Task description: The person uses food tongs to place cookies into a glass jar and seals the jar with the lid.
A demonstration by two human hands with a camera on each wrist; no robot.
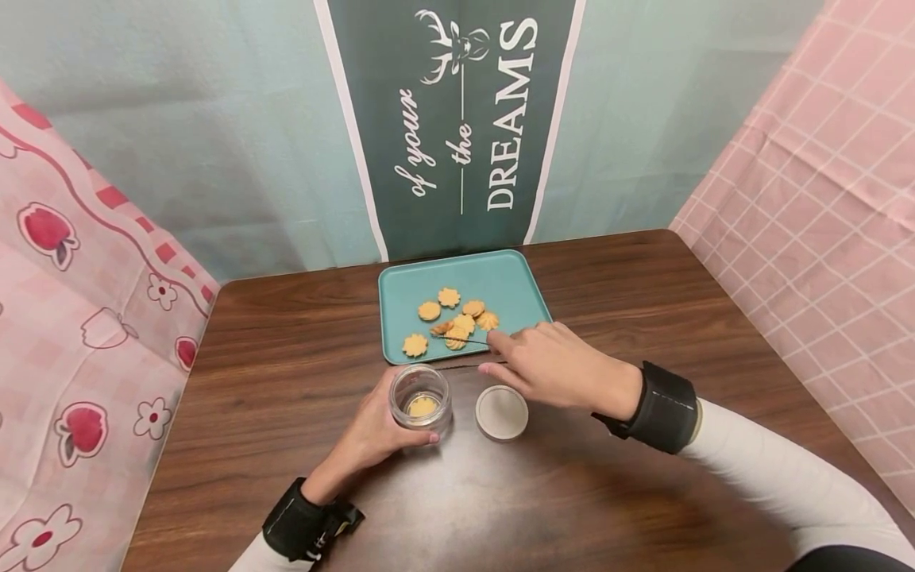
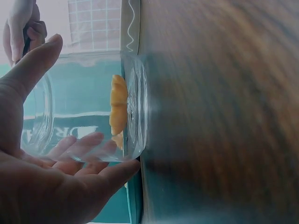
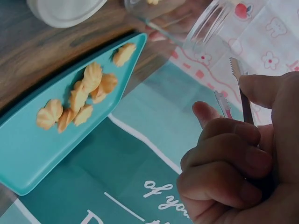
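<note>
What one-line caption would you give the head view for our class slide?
Left hand holds a glass jar with one biscuit inside; right hand reaches tweezers toward biscuits on a teal tray.

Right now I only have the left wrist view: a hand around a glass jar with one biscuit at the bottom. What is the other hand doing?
Observer: The right hand holds thin metal tweezers, reaching over the near edge of a teal tray.
Operator: What's on that tray?
Observer: Several small flower-shaped biscuits, most in a loose cluster, one apart near the front left corner.
Operator: Have the tweezers picked one up?
Observer: In the right wrist view the tips show nothing between them; in the head view they sit at the cluster.
Operator: Where's the jar's lid?
Observer: A round white lid lies on the table just right of the jar, which the left hand grips.
</note>
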